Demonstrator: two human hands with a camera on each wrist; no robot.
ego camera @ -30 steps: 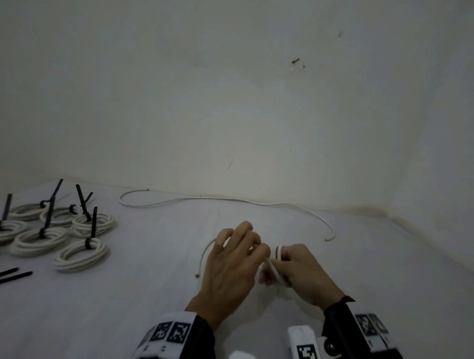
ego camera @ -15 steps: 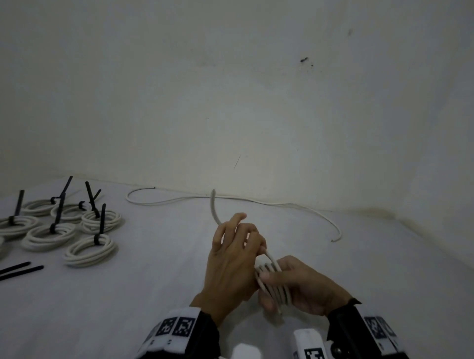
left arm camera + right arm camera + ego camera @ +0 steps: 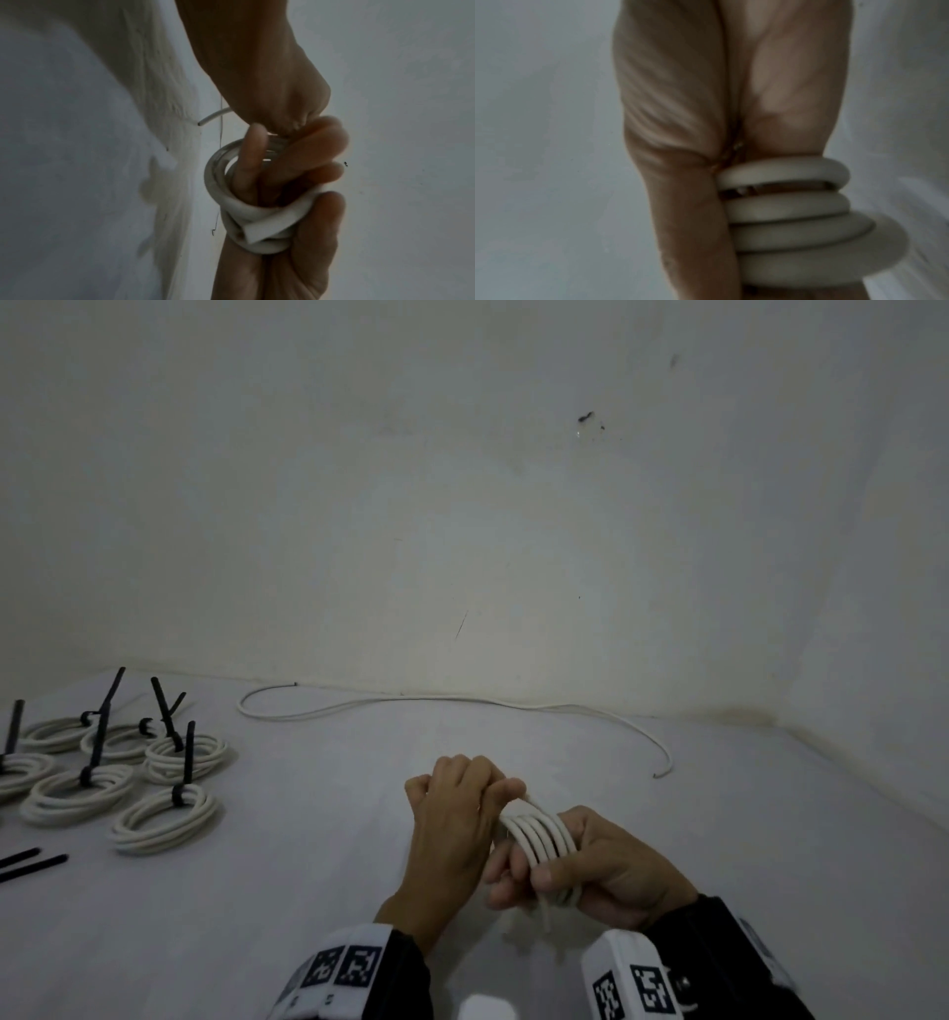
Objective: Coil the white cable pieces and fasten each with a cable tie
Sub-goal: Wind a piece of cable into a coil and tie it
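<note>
A white cable point(image 3: 536, 837) is wound in several turns round the fingers of my right hand point(image 3: 544, 870), whose thumb presses down on the turns. My left hand point(image 3: 462, 793) is curled into a fist just left of the coil and grips the cable's last stretch. In the left wrist view the cut end point(image 3: 205, 121) sticks out of the left fist, above the coil point(image 3: 257, 215). The right wrist view shows the stacked turns point(image 3: 790, 223) close up. A second white cable point(image 3: 462, 703) lies loose along the wall.
Several finished coils point(image 3: 164, 824) with black ties stand at the left of the white surface point(image 3: 308, 891). Two loose black cable ties point(image 3: 31, 862) lie at the left edge. Walls close in at the back and right.
The cable's free end, which stood up behind my left hand, has been wound down onto the coil. The left hand's fingers have curled into a fist. More turns show on the right hand.
</note>
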